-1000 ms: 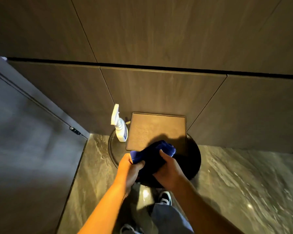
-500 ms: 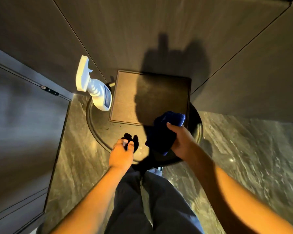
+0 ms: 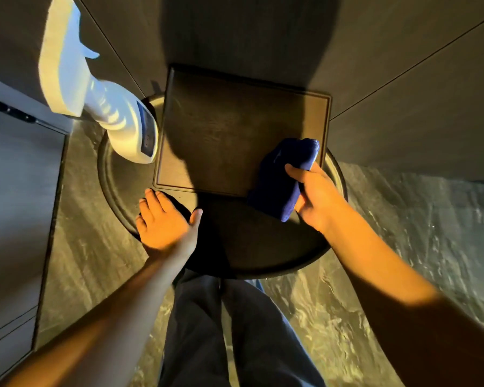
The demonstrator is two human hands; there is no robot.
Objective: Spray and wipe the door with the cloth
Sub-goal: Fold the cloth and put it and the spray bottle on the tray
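Observation:
My right hand [image 3: 316, 199] grips a dark blue cloth [image 3: 280, 177], held low over the right side of a round dark table [image 3: 118, 185], at the corner of a square brown tray [image 3: 235, 135]. My left hand [image 3: 165, 224] is spread flat near the table's left front edge and holds nothing. A white spray bottle [image 3: 101, 107] with a blue label stands at the table's back left, close to the camera. A grey door [image 3: 14, 205] fills the left side.
Brown wall panels [image 3: 403, 93] rise right behind the table. The floor [image 3: 403, 247] is glossy grey stone. My legs in dark trousers [image 3: 221, 331] stand just below the table's front edge.
My left hand let go of the cloth and opened flat over the table. The cloth stayed in my right hand. The camera has dropped much closer to the table and the bottle.

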